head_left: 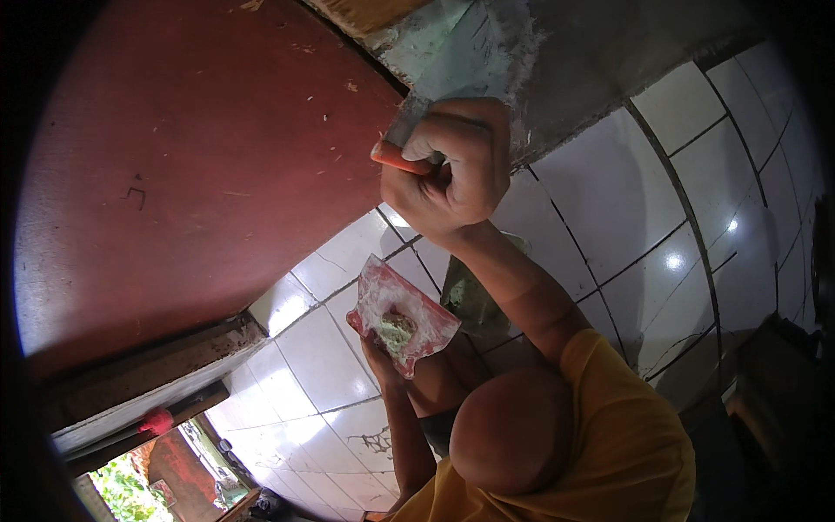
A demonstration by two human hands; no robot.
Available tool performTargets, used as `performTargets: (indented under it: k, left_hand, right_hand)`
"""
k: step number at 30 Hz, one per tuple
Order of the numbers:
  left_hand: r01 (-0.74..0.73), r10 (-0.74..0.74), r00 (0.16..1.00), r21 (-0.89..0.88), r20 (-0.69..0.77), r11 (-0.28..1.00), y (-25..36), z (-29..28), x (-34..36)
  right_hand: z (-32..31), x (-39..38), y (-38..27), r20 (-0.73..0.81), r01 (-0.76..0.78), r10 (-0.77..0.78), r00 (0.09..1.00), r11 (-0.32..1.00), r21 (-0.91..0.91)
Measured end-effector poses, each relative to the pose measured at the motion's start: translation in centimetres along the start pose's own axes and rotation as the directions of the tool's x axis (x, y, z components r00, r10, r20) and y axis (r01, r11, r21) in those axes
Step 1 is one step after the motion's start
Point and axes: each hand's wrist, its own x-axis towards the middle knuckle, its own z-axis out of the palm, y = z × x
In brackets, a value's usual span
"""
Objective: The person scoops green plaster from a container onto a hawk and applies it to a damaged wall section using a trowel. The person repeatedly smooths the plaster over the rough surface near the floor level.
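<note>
Up at the far part of the view, my right hand is closed round a putty knife with an orange-red handle. Its flat blade lies close to a pale, greenish-white smeared patch on a grey surface; whether it touches cannot be made out. Lower down, my left hand grips a red board streaked with white. A lump of pale green putty sits on this board. Most of my left fingers are hidden beneath it.
A large red panel fills the left side, its edge meeting the smeared patch. White tiles with dark joints spread below. Partly behind my right forearm is a clear bag or tub with greenish contents. An opening shows greenery at lower left.
</note>
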Motion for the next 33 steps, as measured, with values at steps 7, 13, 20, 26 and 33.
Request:
performTargets:
  k: [7,13,20,26,33]
  left_hand:
    - [0.054,-0.054,0.998,-0.030,-0.021,0.998,-0.4,-0.5,0.4]
    - [0.032,-0.032,0.999,-0.026,-0.003,0.999,0.2,1.0,-0.1]
    - [0.066,-0.068,0.997,-0.060,-0.042,0.996,-0.1,-0.6,0.0]
    - [0.058,-0.061,0.997,-0.054,-0.055,0.997,-0.2,0.1,-0.1]
    - [0.077,-0.076,0.997,-0.026,0.008,0.997,-0.2,1.0,0.6]
  right_hand:
    - [2.8,0.0,-0.3,-0.057,-0.026,0.023,0.998,0.998,-0.063]
    - [2.8,-1.3,-2.1,0.040,-0.043,0.044,0.998,0.998,-0.039]
    - [-2.3,-4.0,-6.7,0.367,-0.201,0.124,0.922,0.963,0.178]
    - [-10.8,-0.1,-4.2,0.239,-0.363,0.310,0.920,0.904,0.225]
    - [-11.8,5.8,0.5,0.150,-0.012,0.033,0.988,0.990,-0.138]
